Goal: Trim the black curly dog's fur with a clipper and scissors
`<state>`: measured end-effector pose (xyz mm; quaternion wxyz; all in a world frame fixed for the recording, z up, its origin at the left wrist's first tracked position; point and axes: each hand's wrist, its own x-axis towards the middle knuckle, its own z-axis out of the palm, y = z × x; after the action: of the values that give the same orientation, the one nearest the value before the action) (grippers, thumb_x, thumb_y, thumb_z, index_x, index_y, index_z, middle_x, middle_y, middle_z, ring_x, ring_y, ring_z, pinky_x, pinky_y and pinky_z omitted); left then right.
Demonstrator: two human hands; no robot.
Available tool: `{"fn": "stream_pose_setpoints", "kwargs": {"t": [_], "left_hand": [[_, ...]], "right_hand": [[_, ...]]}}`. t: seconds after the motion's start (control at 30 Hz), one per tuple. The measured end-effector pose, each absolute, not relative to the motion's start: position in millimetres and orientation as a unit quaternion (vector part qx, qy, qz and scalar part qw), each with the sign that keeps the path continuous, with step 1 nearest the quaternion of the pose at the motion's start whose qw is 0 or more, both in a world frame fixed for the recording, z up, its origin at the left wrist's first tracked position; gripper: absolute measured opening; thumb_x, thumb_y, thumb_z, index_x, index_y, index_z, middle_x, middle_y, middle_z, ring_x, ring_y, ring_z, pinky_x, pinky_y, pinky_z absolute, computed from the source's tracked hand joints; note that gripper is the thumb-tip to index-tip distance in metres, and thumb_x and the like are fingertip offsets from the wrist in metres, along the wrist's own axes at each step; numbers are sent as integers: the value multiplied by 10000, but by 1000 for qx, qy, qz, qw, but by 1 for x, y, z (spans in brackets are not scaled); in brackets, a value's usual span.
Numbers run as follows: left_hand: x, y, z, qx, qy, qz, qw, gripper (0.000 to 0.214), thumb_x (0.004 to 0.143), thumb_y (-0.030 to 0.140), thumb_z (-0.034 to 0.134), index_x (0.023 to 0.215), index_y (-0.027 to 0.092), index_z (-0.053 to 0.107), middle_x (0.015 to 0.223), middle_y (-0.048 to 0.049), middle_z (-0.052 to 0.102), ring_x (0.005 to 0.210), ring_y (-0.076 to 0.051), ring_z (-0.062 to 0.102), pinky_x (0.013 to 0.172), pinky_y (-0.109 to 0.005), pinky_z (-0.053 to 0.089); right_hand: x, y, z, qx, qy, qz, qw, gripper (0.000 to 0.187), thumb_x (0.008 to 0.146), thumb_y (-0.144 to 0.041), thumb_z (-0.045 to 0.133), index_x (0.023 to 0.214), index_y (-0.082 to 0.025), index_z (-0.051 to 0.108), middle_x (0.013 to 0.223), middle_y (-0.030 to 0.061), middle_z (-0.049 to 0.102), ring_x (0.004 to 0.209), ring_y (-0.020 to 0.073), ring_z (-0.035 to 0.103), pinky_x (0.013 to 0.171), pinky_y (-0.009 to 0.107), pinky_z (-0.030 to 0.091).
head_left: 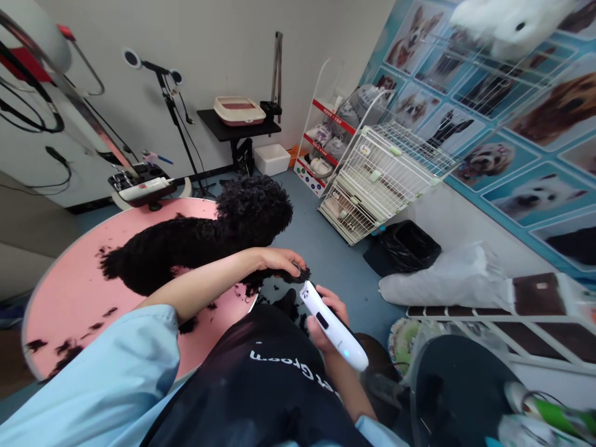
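A black curly-haired dog [200,239] lies on a round pink table [60,292], head toward the far side. My left hand [279,259] reaches across my body and is closed on the dog's paw [302,274] at the table's right edge. My right hand [328,323] grips a white electric clipper [333,326], its head pointing up at the paw. Clumps of cut black fur [65,354] lie scattered on the pink tabletop. I wear a light blue sleeve and a dark apron.
A white wire cage [386,177] and a shelf rack [326,146] stand at the right wall. A black bag [403,245] and a white sack [447,276] lie on the blue floor. A black side table with a tray [237,115] stands at the back. A tool tray [144,183] sits beyond the pink table.
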<state>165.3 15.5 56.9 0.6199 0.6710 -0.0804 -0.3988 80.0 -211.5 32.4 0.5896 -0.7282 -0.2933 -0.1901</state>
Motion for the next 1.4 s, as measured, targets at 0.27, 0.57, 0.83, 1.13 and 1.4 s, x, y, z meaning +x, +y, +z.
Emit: {"fn": "stream_pose_setpoints", "kwargs": {"t": [0.27, 0.57, 0.83, 1.13, 1.4], "left_hand": [[164, 15, 59, 684, -69, -397, 608, 407, 609, 335, 715, 977, 189, 617, 656, 41, 564, 521, -95, 444, 433, -198, 262], [165, 16, 51, 671, -73, -382, 631, 385, 588, 273, 720, 954, 180, 644, 705, 34, 597, 562, -92, 474, 513, -208, 329], [165, 18, 44, 667, -66, -369, 644, 397, 567, 258, 725, 948, 175, 651, 697, 33, 611, 582, -101, 503, 560, -217, 357], [164, 19, 49, 641, -89, -374, 664, 387, 515, 171, 692, 898, 170, 633, 709, 29, 632, 619, -111, 535, 577, -214, 370], [163, 18, 48, 651, -111, -370, 654, 342, 533, 166, 689, 875, 155, 692, 737, 10, 654, 659, -117, 555, 594, -212, 392]], "right_hand": [[78, -207, 30, -727, -288, -200, 590, 428, 674, -230, 656, 1081, -289, 538, 1157, 80, 672, 1033, 284, 671, 841, 462, 566], [79, -200, 37, -736, -317, -136, 582, 404, 700, -228, 664, 1080, -282, 538, 1180, 88, 669, 1046, 275, 673, 855, 438, 560], [88, -206, 35, -731, -396, -67, 552, 447, 716, -229, 680, 1136, -290, 538, 1218, 93, 653, 1071, 270, 668, 872, 421, 554], [82, -214, 13, -721, -293, -148, 610, 451, 697, -225, 677, 1113, -290, 516, 1231, 92, 644, 1128, 285, 630, 903, 476, 534], [88, -214, 27, -732, -334, -138, 578, 460, 672, -201, 679, 1098, -306, 539, 1215, 68, 665, 1081, 281, 663, 885, 450, 547]]}}
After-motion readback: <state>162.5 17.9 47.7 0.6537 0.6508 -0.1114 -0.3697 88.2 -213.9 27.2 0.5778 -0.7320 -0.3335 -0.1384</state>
